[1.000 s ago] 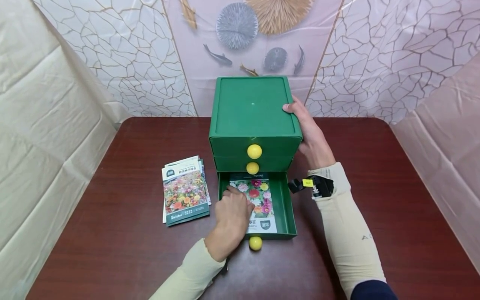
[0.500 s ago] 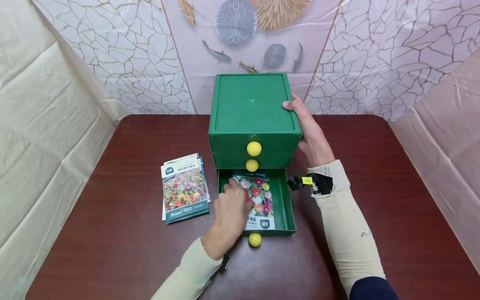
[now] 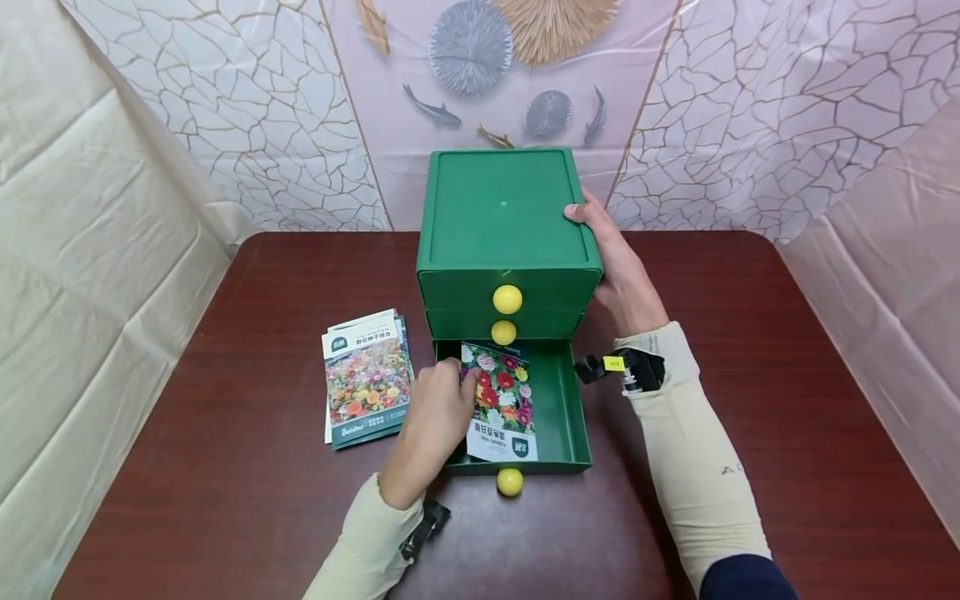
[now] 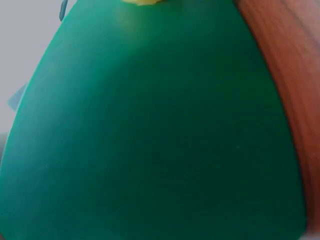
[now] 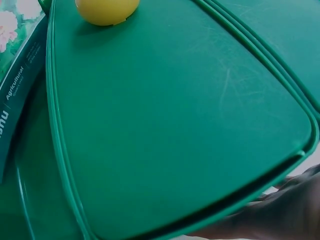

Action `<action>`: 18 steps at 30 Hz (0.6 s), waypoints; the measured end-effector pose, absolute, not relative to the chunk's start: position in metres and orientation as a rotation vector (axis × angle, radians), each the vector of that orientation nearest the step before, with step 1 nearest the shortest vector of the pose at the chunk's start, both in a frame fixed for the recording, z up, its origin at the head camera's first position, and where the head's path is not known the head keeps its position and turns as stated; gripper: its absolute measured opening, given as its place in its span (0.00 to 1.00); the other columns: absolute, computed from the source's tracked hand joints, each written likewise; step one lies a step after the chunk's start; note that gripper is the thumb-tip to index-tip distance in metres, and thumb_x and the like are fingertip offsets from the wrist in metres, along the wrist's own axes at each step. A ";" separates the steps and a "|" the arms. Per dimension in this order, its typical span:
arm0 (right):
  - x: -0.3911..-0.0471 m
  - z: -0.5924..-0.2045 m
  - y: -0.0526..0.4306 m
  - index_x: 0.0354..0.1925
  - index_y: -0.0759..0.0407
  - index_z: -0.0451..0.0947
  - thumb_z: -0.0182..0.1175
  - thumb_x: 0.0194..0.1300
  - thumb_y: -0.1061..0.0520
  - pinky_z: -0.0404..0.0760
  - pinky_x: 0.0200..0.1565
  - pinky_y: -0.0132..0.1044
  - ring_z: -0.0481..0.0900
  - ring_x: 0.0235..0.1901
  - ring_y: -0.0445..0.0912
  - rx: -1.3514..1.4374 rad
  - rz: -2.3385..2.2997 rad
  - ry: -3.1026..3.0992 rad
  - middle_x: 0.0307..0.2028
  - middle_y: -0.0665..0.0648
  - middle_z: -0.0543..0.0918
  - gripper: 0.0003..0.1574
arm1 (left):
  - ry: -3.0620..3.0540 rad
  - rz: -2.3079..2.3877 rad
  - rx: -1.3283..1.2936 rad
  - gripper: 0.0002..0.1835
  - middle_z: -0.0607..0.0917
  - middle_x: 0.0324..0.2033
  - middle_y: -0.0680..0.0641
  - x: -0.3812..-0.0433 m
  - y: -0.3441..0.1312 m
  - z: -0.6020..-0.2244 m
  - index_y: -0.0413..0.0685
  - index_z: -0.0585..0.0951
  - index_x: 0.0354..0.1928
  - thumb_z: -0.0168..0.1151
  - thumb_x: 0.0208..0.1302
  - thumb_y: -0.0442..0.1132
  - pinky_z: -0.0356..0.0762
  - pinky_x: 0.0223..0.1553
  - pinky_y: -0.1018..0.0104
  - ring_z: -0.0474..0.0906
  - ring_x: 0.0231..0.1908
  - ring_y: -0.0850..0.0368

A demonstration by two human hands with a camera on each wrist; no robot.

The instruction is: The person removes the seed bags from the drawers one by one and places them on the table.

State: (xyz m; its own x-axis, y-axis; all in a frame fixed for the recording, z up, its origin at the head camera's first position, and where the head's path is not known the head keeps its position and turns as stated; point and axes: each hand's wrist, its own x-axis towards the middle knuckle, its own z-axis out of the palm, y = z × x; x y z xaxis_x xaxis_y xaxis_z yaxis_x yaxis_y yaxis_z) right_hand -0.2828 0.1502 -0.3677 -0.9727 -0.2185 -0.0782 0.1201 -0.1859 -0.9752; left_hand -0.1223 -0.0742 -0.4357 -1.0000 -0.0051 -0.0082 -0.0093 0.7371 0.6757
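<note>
A small green drawer cabinet (image 3: 502, 208) stands on the table, its bottom drawer (image 3: 558, 408) pulled out. Inside that drawer lies a flower seed packet (image 3: 506, 400), tilted and upside down to this view. My left hand (image 3: 435, 408) reaches over the drawer's left side and pinches the packet's left edge, thumb on the printed face and the other fingertips hidden. With my right hand (image 3: 626, 275) I grip the cabinet's right side, the thumb over its top edge. The left wrist view is filled by a green drawer front (image 4: 160, 125); the right wrist view also shows the packet's teal end (image 5: 20, 95).
A stack of seed packets (image 3: 367, 383) lies on the table left of the cabinet. Yellow ball knobs mark each drawer, the lowest knob (image 3: 510, 482) jutting toward the front. Patterned cloth (image 3: 285, 117) hangs behind the brown table (image 3: 247, 500).
My left hand has moved left, drawing the packet toward the drawer's left side and turning it slightly. My right hand stays on the cabinet.
</note>
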 end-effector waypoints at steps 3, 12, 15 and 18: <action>-0.282 -0.368 0.150 0.83 0.29 0.51 0.56 0.72 0.43 0.69 0.64 0.55 0.61 0.71 0.57 -0.108 -2.260 1.849 0.81 0.57 0.54 0.47 | 2.898 1.158 -0.023 0.27 0.63 0.12 0.51 -0.125 -0.078 -0.434 0.50 0.64 0.18 0.58 0.81 0.41 0.57 0.15 0.69 0.59 0.11 0.59; -0.283 -0.368 0.151 0.84 0.30 0.50 0.56 0.72 0.43 0.69 0.65 0.54 0.61 0.72 0.57 -0.110 -2.267 1.840 0.81 0.57 0.53 0.48 | 2.840 1.164 -0.103 0.27 0.64 0.12 0.51 -0.129 -0.085 -0.429 0.50 0.65 0.19 0.56 0.82 0.43 0.59 0.16 0.67 0.60 0.11 0.58; -0.283 -0.369 0.150 0.84 0.31 0.48 0.56 0.72 0.43 0.68 0.65 0.54 0.60 0.72 0.57 -0.107 -2.269 1.835 0.81 0.57 0.52 0.49 | 2.833 1.196 -0.128 0.27 0.63 0.12 0.52 -0.128 -0.088 -0.427 0.50 0.65 0.19 0.57 0.82 0.44 0.60 0.17 0.66 0.60 0.12 0.58; -0.282 -0.369 0.150 0.84 0.32 0.48 0.56 0.72 0.43 0.67 0.66 0.54 0.59 0.73 0.57 -0.111 -2.281 1.825 0.82 0.58 0.51 0.49 | 2.830 1.235 -0.122 0.27 0.64 0.12 0.52 -0.127 -0.093 -0.427 0.50 0.66 0.19 0.57 0.82 0.45 0.60 0.19 0.65 0.61 0.12 0.58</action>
State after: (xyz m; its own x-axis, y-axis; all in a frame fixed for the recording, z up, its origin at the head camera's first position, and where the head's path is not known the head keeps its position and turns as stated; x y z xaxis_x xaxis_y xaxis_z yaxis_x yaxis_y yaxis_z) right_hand -0.2825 0.1502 -0.3689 -0.9733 -0.2161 -0.0771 0.1226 -0.2061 -0.9708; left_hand -0.1274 -0.0927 -0.4272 -0.9956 -0.0517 -0.0784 -0.0927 0.6776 0.7295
